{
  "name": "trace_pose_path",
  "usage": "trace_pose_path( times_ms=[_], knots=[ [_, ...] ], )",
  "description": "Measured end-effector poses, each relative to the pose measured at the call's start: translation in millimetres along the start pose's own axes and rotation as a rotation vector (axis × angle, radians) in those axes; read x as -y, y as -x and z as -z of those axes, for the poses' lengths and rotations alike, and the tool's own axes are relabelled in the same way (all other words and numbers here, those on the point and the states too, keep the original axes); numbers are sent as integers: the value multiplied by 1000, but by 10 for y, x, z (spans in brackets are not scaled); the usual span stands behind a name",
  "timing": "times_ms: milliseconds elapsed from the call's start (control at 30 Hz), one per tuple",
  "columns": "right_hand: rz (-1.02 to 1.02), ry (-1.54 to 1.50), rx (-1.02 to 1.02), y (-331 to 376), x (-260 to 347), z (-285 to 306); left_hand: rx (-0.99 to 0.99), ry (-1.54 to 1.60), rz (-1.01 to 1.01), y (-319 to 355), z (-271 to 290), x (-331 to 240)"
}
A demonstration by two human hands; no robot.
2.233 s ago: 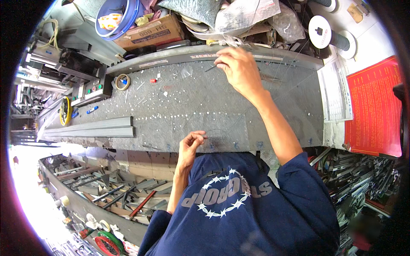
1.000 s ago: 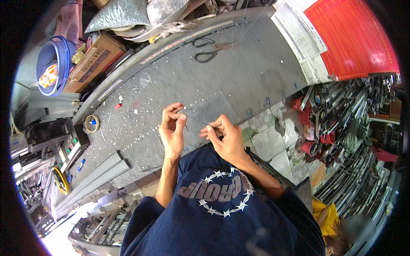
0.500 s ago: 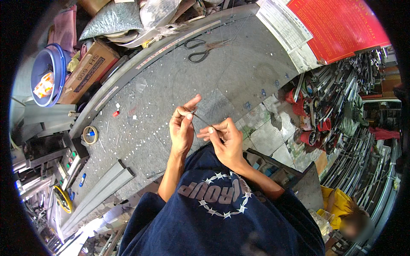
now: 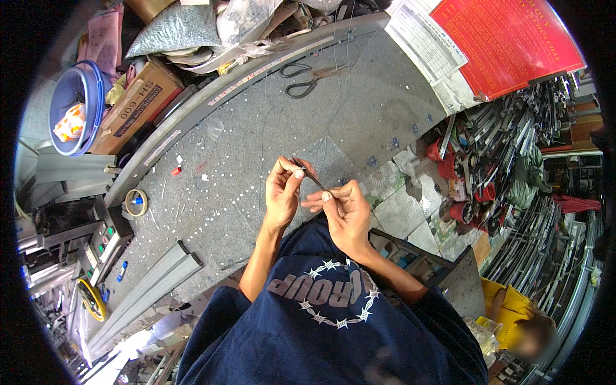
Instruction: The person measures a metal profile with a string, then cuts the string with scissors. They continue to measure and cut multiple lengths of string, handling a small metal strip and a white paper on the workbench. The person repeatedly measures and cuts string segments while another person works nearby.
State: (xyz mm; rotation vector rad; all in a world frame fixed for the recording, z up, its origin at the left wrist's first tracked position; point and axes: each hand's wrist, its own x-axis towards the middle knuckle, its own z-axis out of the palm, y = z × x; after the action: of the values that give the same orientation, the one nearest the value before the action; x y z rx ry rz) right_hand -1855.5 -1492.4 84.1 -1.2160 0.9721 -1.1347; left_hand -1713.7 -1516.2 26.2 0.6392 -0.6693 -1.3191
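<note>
A thin, dark, slender strip (image 4: 314,178), perhaps metal, slants between my two hands above the worktable. My left hand (image 4: 280,196) pinches its upper end between thumb and bent fingers. The lower end is gripped by my right hand (image 4: 347,218), thumb on top, with its other fingers loosely curled. Whether the strip is one piece or two thin arms is too small to tell. Thin wires (image 4: 350,54) hang or run over the table beyond my hands. Farther off, scissors with black handles (image 4: 299,89) lie on the grey worktable (image 4: 237,138).
White scraps dot the tabletop. A tape roll (image 4: 135,202) and grey metal profiles (image 4: 154,282) lie left. A blue bucket (image 4: 96,109) and cardboard box (image 4: 138,106) stand far left. Red and white sheets (image 4: 507,42) are far right, above racked metal strips (image 4: 513,128). A person in yellow (image 4: 507,311) is lower right.
My left fingers, with the index raised before, have bent in around the strip's upper end. Both hands have shifted slightly right, and more of the strip shows between them.
</note>
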Motion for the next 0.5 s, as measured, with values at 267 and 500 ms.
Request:
trace_pose_path(
  times_ms=[267, 500],
  knots=[
    [30, -74, -43, -12, -41, 36, -71, -66, 66, 5, -34, 45],
    [63, -93, -91, -17, -67, 45, -107, -208, 56, 3, -109, 92]
  ],
)
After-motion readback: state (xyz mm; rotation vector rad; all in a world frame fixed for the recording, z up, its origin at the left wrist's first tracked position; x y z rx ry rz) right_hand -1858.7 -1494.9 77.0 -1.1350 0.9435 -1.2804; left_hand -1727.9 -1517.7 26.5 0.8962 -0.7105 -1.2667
